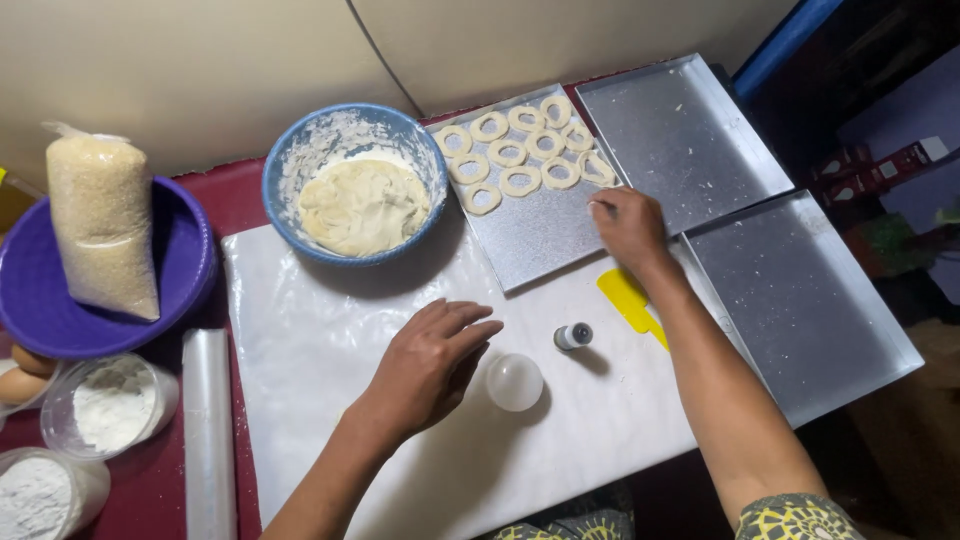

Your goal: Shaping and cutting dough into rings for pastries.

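The left hand (432,355) rests palm-down on the white sheet (330,350) that covers the worktop, fingers loosely spread and grasping nothing. A clear round cup (514,382) lies just beside its fingertips, and a small cylindrical cutter (573,336) lies a little beyond that.

The right hand (630,228) reaches over the near metal tray (540,240). Its fingertips are drawn together at the lower edge of the rows of dough rings (520,150), at or just beside the nearest ring; whether they actually pinch it cannot be determined. The rings fill the far half of this tray.

A yellow scraper (625,295) lies under the right forearm. Two more metal trays (690,140) sit to the right. A blue bowl (290,165) of dough stands at the head of the sheet. At the left edge stand a purple bowl (60,320) with a bag of crumbs (100,220), a roll of film (207,430), and flour tubs (110,405).
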